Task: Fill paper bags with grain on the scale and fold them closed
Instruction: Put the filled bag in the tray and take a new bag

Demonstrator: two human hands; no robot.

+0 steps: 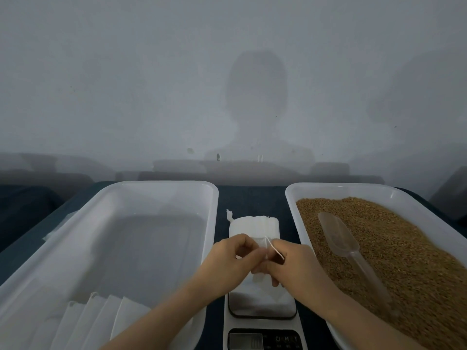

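Fingers (246,245) of the left hand (232,261) and the right hand (298,266) are curled and pinched onto a small white paper bag (267,286), which is held between them over the scale (262,310); contact with its plate cannot be told. A thin string (275,251) is draped across the right fingers. Just beyond the fingertips, a stack of empty bags (249,226) is laid. Right of the fingers, grain (404,248) and a clear scoop (338,236) are held in a white tray (293,195); left of them, flat bags (101,317) are kept in a second tray (151,184).
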